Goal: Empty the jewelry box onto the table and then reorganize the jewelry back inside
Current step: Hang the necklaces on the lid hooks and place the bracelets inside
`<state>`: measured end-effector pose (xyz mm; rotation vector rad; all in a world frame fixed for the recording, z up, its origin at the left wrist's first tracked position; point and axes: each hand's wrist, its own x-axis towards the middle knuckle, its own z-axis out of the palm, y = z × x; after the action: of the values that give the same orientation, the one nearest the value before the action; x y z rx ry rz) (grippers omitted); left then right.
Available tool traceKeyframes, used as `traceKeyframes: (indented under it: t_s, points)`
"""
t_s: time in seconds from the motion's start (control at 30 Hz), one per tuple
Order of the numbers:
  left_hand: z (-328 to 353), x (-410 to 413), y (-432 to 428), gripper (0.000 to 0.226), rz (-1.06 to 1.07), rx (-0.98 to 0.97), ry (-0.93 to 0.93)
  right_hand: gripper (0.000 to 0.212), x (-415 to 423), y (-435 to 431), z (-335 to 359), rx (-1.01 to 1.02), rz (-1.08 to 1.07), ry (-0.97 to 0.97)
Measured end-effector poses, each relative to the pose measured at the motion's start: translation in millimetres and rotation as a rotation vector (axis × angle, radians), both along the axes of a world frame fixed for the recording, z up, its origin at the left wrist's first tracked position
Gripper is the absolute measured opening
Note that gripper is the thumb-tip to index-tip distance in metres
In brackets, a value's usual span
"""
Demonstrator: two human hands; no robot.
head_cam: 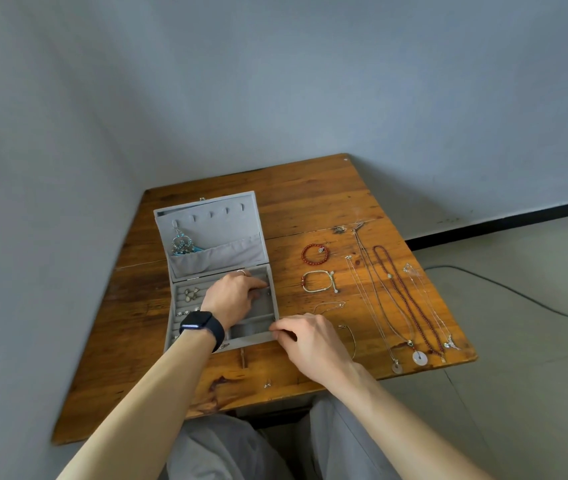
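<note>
box (227,230): open on the left half of the table (310,195), lid tilted back toward the wall, tray facing up
lid pocket: teal earrings (182,242) hanging from a hook, lower ends tucked into the pocket
tray, left side: small studs (190,294) sitting in the slotted rows
left hand (237,296): inside the tray's right compartments, fingers curled downward; cannot tell whether pinching anything; watch (203,327) on the wrist, ring (241,271) on a finger
right hand (310,337): on the table just right of the box, fingertips curled round the front right corner, gripping it
red bracelet (304,254): flat on the table right of the lid, apart from the box
pale bracelet (314,291): just nearer than the red bracelet
thin chain (329,306): between the pale bracelet and the right hand
right edge: bead necklace (403,296) laid lengthwise among silver chains (366,296), white pendant (416,358) at the near end
front edge: one loose earring (268,384) between the forearms
floor: cable (517,299) right of the table
</note>
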<state>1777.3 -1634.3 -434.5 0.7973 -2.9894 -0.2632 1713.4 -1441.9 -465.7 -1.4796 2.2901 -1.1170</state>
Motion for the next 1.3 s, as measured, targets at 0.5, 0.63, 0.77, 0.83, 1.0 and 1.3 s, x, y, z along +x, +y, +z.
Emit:
traceKeyframes:
  t_s: [0.5, 0.63, 0.77, 0.83, 1.0, 1.3]
  points:
    - [-3.3, 4.8, -0.3, 0.026, -0.047, 0.014, 0.07, 0.025, 2.7, -0.8, 1.2, 0.019, -0.017, 0.002]
    - [-1.4, 5.0, 1.2, 0.027, -0.044, 0.015, 0.06, 0.024, 2.6, -1.1, 1.9, 0.029, -0.01, 0.004]
    - [-0.9, 4.8, 0.3, 0.027, -0.052, 0.009, 0.048, 0.024, 2.4, -1.1, 3.0, 0.039, -0.008, 0.004]
    - [-0.5, 3.9, -1.1, 0.027, -0.052, 0.01, 0.043, 0.024, 2.2, -1.1, 3.1, 0.041, 0.0, 0.009]
    - [0.0, 3.5, 1.5, 0.026, -0.045, 0.007, 0.046, 0.024, 0.2, -0.6, 4.4, 0.043, 0.008, 0.007]
    - [-1.7, 6.0, 4.7, 0.026, -0.042, -0.006, 0.032, 0.024, 0.0, 0.5, 3.6, 0.044, 0.005, 0.014]
